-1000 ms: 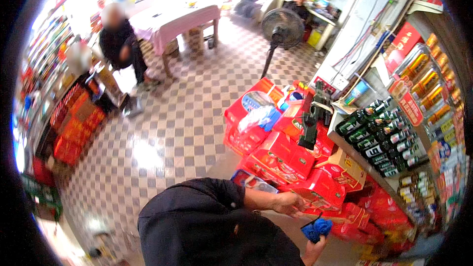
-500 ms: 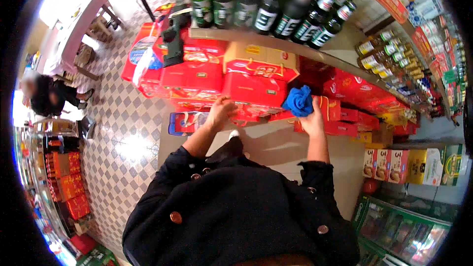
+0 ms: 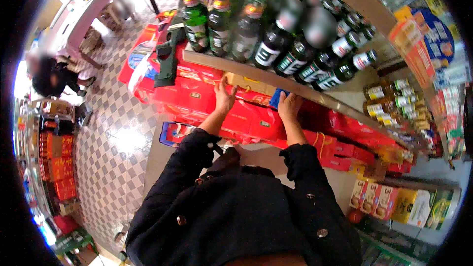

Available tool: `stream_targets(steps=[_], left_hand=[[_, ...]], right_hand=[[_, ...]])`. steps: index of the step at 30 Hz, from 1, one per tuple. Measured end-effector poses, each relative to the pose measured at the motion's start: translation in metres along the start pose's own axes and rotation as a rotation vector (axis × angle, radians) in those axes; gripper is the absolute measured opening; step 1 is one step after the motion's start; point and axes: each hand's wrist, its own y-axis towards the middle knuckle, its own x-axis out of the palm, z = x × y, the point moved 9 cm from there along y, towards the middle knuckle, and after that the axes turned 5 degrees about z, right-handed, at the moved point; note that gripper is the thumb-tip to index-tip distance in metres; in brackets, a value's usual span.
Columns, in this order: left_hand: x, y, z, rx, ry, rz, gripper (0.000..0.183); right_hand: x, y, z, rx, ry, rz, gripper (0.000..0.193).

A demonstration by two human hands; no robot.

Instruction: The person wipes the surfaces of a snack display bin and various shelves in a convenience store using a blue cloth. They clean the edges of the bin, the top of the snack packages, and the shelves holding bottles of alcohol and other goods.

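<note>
My right hand (image 3: 289, 108) grips a bunched blue cloth (image 3: 276, 99), mostly hidden behind the fingers, close under the front edge of the bottle shelf (image 3: 231, 69). Just left of the cloth lies a tan and red carton (image 3: 251, 84) on top of stacked red gift boxes (image 3: 246, 118). At that carton's left end, my left hand (image 3: 225, 97) is open with its fingers apart and pointing up; whether it touches the carton I cannot tell. Green glass bottles (image 3: 196, 19) stand upright in rows on the shelf above both hands.
Dark green bottles (image 3: 337, 69) stand near the shelf's front edge. Amber bottles (image 3: 382, 108) fill the shelf farther right. A dark stand-like object (image 3: 166, 61) hangs by the shelf's left end. A person (image 3: 54, 79) sits at far left, near a pink-covered table (image 3: 84, 17).
Both hands have moved forward, toward the shelf edge and the tan carton. The blue cloth has gone from in front of the boxes to under the shelf edge. The whole view has shifted.
</note>
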Motion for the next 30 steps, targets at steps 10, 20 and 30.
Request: stream_targets(steps=[10, 20, 30], left_hand=[[0.006, 0.003, -0.050, -0.097, -0.214, -0.147, 0.057], [-0.016, -0.004, -0.083, -0.731, -1.140, -0.009, 0.046], [-0.062, -0.051, -0.058, -0.845, -1.053, 0.037, 0.043]], right_hand=[[0.099, 0.026, -0.158, -0.224, 0.297, -0.461, 0.037], [0.093, -0.025, -0.249, -1.022, 0.200, -0.691, 0.020], [0.017, 0.036, -0.352, -1.201, 0.351, 0.053, 0.033]])
